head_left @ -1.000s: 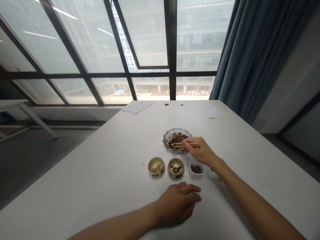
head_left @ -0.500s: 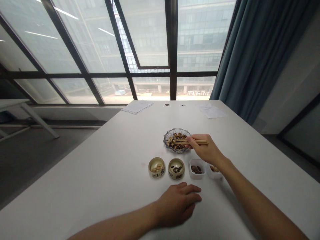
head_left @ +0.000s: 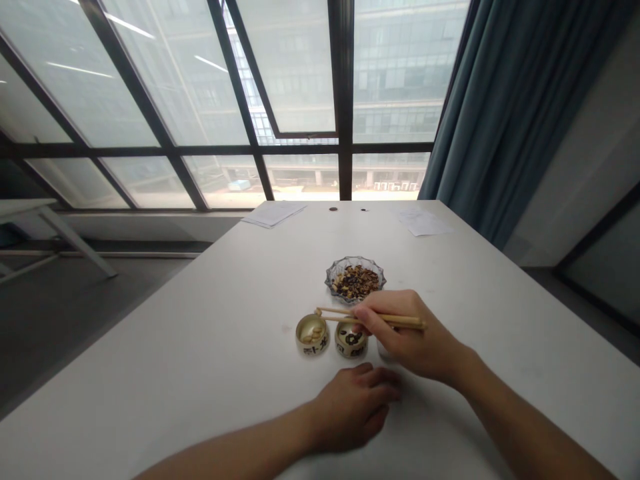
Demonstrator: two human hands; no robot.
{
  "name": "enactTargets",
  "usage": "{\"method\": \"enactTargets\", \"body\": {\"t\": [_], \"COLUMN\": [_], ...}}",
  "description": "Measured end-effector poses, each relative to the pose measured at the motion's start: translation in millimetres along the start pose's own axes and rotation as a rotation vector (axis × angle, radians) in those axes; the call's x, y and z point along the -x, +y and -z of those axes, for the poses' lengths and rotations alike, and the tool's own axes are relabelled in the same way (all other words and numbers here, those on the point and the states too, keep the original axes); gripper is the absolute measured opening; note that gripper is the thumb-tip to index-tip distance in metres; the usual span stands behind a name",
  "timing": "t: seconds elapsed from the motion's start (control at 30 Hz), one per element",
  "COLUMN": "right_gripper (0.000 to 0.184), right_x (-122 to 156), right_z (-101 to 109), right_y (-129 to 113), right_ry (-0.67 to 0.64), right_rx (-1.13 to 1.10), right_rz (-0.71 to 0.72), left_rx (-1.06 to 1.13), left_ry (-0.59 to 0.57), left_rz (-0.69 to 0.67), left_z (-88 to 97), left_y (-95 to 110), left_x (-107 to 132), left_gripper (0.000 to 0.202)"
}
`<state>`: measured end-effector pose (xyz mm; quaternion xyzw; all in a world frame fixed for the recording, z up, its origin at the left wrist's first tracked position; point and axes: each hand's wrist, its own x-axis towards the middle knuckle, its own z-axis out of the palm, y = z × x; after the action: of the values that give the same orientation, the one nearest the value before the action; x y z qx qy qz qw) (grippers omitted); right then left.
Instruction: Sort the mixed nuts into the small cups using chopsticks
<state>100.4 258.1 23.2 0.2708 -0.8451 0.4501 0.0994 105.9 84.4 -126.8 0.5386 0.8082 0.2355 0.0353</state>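
My right hand (head_left: 400, 330) is closed around a pair of wooden chopsticks (head_left: 373, 317). Their tips point left, over the rim of a small ceramic bowl (head_left: 313, 337) holding pale seeds or nuts. A small pale piece (head_left: 319, 311) appears at the tips; its kind is too small to tell. Beneath the sticks sits a second ceramic bowl (head_left: 351, 339) with dark pieces in it. A scalloped glass bowl (head_left: 327, 280) of mixed seeds and nuts (head_left: 356, 283) stands behind. My left hand (head_left: 353, 407) lies on the table in front of the bowls, fingers loosely apart, holding nothing.
My right hand covers most of a translucent plastic box (head_left: 384, 351). The white table (head_left: 225, 333) reaches back toward the windows, with paper sheets (head_left: 275, 213) at the far left and another sheet (head_left: 425, 221) at the far right. A blue curtain (head_left: 480, 133) hangs to the right.
My right hand has moved the chopsticks from the glass bowl toward the front left, over the left ceramic bowl's rim. It now hides the plastic boxes. My left hand has stayed nearly still.
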Motion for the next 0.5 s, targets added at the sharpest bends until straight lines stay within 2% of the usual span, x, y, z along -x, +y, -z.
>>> {"method": "enactTargets", "body": {"t": [0.3,0.5], "right_gripper": [0.025,0.029], "right_x": [-2.6,-4.0], "right_z": [-10.2,-3.8], "right_y": [13.1,16.2], "right_ry": [-0.069,0.007], "right_rx": [-0.076,-0.085], "right_rz": [0.021,0.010], "left_rx": [0.007,-0.010], "left_ry": [0.006,-0.017], "left_rz": [-0.001,0.006], "left_z": [-1.6,2.5], "left_y": [-0.1,2.3], "left_x": [0.1,-0.2], "left_gripper": [0.029,0.030]}}
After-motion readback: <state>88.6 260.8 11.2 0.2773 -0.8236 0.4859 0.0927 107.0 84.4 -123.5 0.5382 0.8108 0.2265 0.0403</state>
